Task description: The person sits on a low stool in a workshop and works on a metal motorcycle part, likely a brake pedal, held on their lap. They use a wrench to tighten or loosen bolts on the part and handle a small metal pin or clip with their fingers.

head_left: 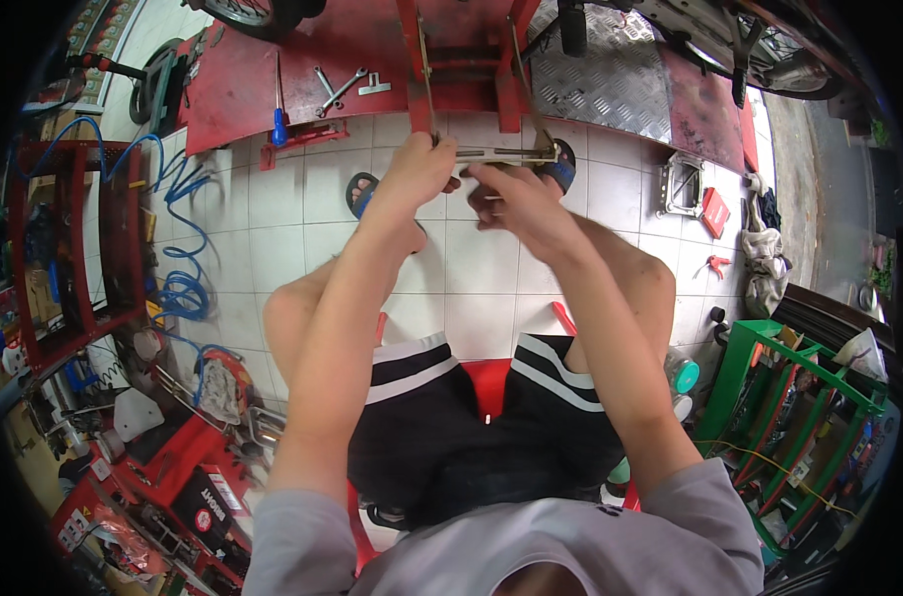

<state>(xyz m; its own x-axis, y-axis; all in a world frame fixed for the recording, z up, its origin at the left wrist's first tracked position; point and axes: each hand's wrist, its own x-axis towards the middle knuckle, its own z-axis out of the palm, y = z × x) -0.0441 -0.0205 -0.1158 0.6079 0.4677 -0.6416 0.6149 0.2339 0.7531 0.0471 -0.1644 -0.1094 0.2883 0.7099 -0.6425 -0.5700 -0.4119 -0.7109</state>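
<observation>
A thin metal bracket (pixel 506 154) with a crossbar and two long side arms stands in front of a red steel frame (pixel 461 65). My left hand (pixel 424 167) is closed around the bracket's left corner, thumb on top. Just below the crossbar, my right hand (pixel 519 204) has its fingers curled in, index finger close to the bar. Whatever those right fingers pinch is too small or hidden to make out. Both forearms reach forward over my knees.
Beyond my hands, a red platform (pixel 223 89) carries a blue-handled screwdriver (pixel 279 124), wrenches (pixel 342 87) and motorcycle parts. A coiled blue air hose (pixel 183 293) lies left. On the right are a red box (pixel 715 213) and a green rack (pixel 734 382). Sandalled feet rest on white tiles.
</observation>
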